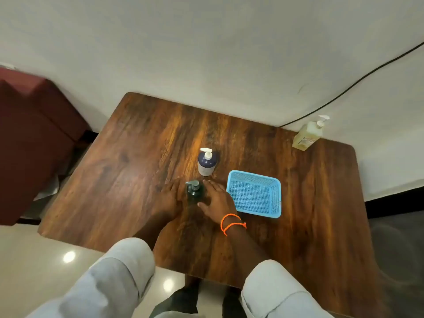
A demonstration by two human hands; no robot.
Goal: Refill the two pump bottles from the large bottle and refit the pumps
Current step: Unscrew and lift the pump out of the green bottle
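Wooden and dark-grained, the desk (128, 180) carries everything, and nearest its front edge both hands flank the dark green pump bottle (194, 191), which stands upright near the desk's middle. The left hand (171, 198) lies flat just beside it, fingers straight; the right hand (216, 198), with orange bands at the wrist, also has its fingers extended and seems to touch or nearly touch the bottle's side. Neither hand is wrapped round anything.

Just right of that hand sits a blue mesh basket (231, 191), with nothing visible inside it. Behind the green bottle, a little toward the back edge, stands the navy pump bottle (206, 164), its white pump fitted. At the far right corner stands the large bottle (306, 137), holding pale yellow liquid, its own pump on.

Judging by this, the refill has hardly begun: both small bottles wear their pumps and nothing is open for pouring. How full they are cannot be told.
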